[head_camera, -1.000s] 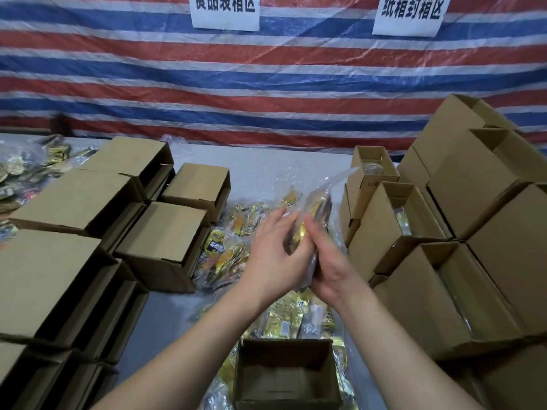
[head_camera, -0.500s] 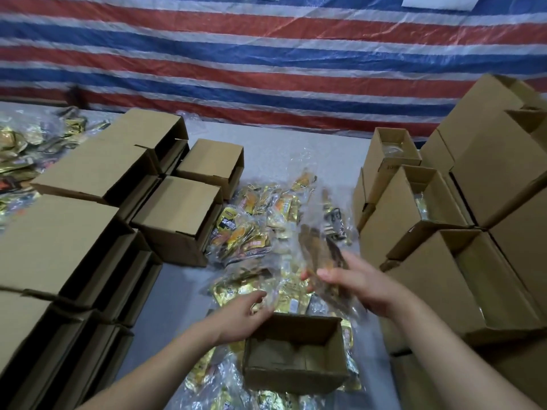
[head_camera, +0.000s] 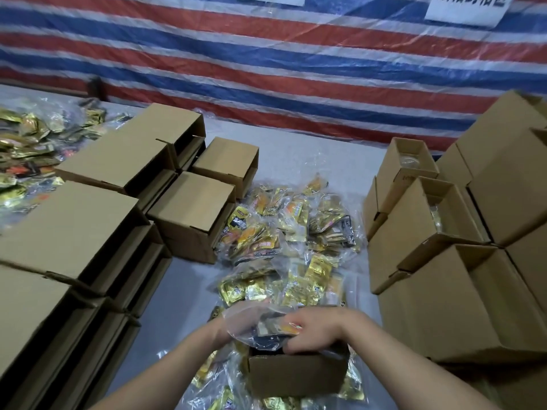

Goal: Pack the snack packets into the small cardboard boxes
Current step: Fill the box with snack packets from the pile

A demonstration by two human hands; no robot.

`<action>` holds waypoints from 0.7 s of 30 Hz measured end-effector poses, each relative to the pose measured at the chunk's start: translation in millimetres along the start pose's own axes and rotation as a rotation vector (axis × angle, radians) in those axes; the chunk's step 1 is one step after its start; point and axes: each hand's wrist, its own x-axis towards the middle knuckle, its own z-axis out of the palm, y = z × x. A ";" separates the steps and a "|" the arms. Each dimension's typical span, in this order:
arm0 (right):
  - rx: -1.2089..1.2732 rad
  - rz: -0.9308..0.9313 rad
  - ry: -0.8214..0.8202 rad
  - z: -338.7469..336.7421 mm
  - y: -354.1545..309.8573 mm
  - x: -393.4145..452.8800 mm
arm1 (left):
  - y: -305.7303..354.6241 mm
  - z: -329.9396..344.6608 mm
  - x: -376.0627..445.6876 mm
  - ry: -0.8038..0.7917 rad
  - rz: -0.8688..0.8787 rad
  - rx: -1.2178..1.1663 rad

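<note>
Along the left edge of the bench (head_camera: 296, 149) lies a loose heap of gold and dark snack packets (head_camera: 26, 149). Next to it closed small cardboard boxes (head_camera: 74, 226) are stacked in rows, probably kept within easy reach. In the middle of the bench a pile of snack packets in clear bags (head_camera: 284, 232) spreads toward the near edge, so the person can draw from it without stretching.

At the near edge, an open cardboard box (head_camera: 296, 374) sits on top of some of these bags. The left hand (head_camera: 219, 329) is half hidden behind a clear bag of packets (head_camera: 263, 329), which lies in the box's mouth; its fingers cannot be made out, though it seems to steady the bag. The right hand (head_camera: 319, 327) lies on top of the bag, fingers curled over it and pressing it down into the box, likely to seat it below the rim.

Along the right edge, open boxes (head_camera: 429, 232) stand stacked with their mouths up; clear wrapping shows in at least two, suggesting they are already filled.

Behind the bench hangs a red, white and blue striped tarpaulin (head_camera: 266, 69) with a white sign (head_camera: 467, 7) bearing dark characters, cut off and too blurred to read. The print on the packets is too small to read.
</note>
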 end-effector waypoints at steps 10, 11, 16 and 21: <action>-0.252 0.206 -0.044 61.5 16.4 43.8 | -1.0 12.4 5.9 0.043 0.091 0.087; -0.224 0.209 -0.021 65.2 17.1 44.7 | -0.4 12.6 5.9 0.051 0.100 0.098; -0.012 0.232 0.009 50.6 22.5 21.0 | 2.0 8.8 8.4 0.053 0.123 0.056; -0.001 0.180 0.081 38.5 24.8 -0.5 | 2.7 12.1 14.4 0.052 0.167 0.127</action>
